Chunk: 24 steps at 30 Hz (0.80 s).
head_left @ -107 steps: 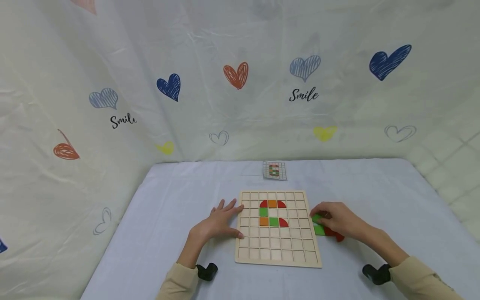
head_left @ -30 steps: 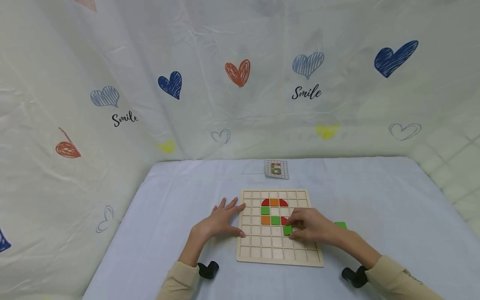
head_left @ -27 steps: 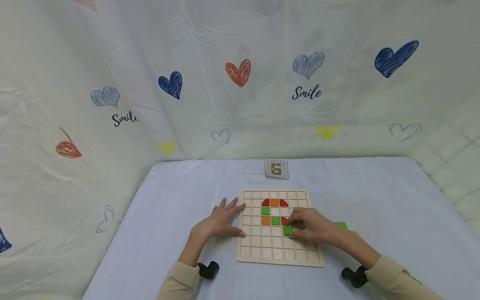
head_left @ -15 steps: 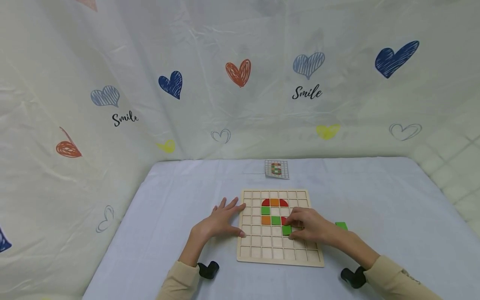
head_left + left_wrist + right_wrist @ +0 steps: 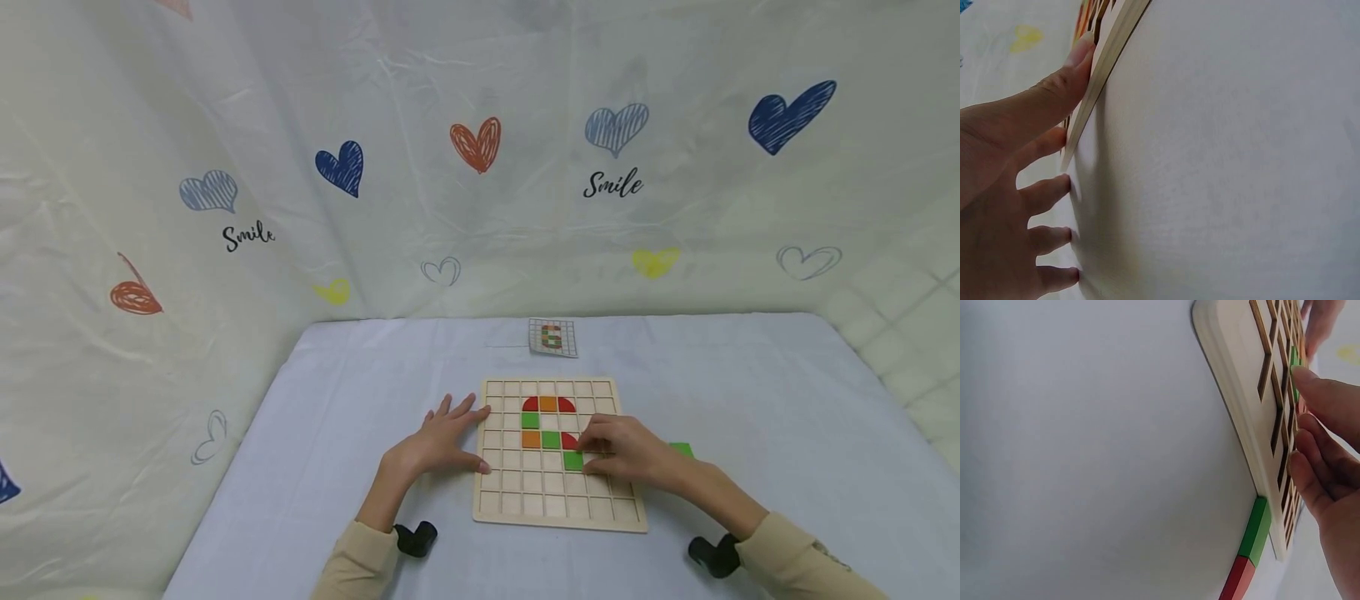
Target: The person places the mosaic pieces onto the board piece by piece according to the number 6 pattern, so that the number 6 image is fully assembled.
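A wooden grid board [image 5: 517, 504] lies on the table, with red, orange and green tiles set in its upper middle cells. My left hand [image 5: 431, 450] rests at its left edge, fingers spread and thumb on the rim; the left wrist view shows the thumb [image 5: 1054, 94] over the wooden edge. My right hand [image 5: 626, 450] is over the board's right side, its fingertips at the edge of a green square tile [image 5: 573, 461]. That tile lies flat in a cell below a red rounded tile [image 5: 569, 440]. In the right wrist view the thumb [image 5: 1329, 403] overlaps the green tile.
A small printed card [image 5: 552, 337] with a coloured grid pattern lies behind the board. Beside the board's right edge are a green piece [image 5: 1257, 531] and a red piece [image 5: 1238, 578], mostly hidden by my right forearm in the head view.
My right hand has moved from the loose pieces onto the board with a green tile. The tile has shifted slightly left into its cell, and the fingertips have drawn back. The left hand stays put.
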Motion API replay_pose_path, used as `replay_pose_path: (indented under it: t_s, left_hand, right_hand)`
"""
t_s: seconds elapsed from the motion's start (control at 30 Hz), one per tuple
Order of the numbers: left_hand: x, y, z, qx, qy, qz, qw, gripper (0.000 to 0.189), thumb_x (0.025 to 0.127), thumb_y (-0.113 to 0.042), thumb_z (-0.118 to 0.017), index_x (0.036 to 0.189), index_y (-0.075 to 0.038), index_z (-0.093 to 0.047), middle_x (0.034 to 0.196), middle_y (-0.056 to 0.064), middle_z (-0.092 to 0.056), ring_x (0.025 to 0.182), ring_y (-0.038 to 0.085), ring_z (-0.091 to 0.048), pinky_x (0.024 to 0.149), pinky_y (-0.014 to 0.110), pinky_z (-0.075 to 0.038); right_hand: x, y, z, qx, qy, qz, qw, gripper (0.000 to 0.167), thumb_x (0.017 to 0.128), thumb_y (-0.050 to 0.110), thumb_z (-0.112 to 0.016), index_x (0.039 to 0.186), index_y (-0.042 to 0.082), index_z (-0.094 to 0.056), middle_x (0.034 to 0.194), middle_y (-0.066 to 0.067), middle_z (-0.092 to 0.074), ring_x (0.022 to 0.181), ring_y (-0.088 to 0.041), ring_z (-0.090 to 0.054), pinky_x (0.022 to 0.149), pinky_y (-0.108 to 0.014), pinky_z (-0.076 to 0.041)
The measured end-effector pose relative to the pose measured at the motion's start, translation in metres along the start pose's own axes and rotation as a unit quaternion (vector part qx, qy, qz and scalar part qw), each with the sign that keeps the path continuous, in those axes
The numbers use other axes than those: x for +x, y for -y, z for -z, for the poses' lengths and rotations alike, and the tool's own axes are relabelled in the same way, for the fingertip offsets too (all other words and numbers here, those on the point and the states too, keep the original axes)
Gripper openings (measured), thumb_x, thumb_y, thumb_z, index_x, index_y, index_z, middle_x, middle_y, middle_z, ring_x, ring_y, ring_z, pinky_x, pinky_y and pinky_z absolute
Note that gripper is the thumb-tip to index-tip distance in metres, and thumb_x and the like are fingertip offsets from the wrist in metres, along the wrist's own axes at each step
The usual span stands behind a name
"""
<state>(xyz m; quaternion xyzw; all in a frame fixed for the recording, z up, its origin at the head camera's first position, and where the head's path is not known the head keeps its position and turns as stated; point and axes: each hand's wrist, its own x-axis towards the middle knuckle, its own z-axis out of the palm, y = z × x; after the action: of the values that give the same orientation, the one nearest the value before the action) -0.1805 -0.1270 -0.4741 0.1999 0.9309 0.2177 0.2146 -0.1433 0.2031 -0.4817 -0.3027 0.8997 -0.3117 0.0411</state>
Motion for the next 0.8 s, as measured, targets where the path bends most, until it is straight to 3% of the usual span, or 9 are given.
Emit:
replay_pose_path:
  t_s: [0.6,0.8]
  left_hand:
    - [-0.001,-0.002,0.002,-0.001,0.000,-0.003,1.0000,0.092,0.081,-0.042,-0.087,0.159,-0.021,-0.042,0.172,0.009,-0.021,0.159,0.044,-0.003,0.126,0.066,-0.010]
    - [-0.002,-0.002,0.002,-0.002,0.001,-0.001,1.0000,0.092,0.081,-0.042,-0.086,0.159,-0.022,-0.041,0.172,0.008,-0.020,0.159,0.043,-0.002,0.126,0.065,-0.009]
  right_hand:
    - [-0.032,-0.016,0.025,-0.013,-0.033,-0.040,0.9986,0.018,0.081,0.007,-0.086,0.096,0.009,-0.078,0.089,0.009,-0.066,0.077,0.000,-0.055,0.066,-0.020,-0.054]
    - [-0.046,-0.027,0.030,-0.034,-0.056,-0.021,0.9976,0.018,0.079,0.005,-0.087,0.094,0.009,-0.078,0.086,0.009,-0.066,0.072,0.002,-0.053,0.059,-0.020,-0.049]
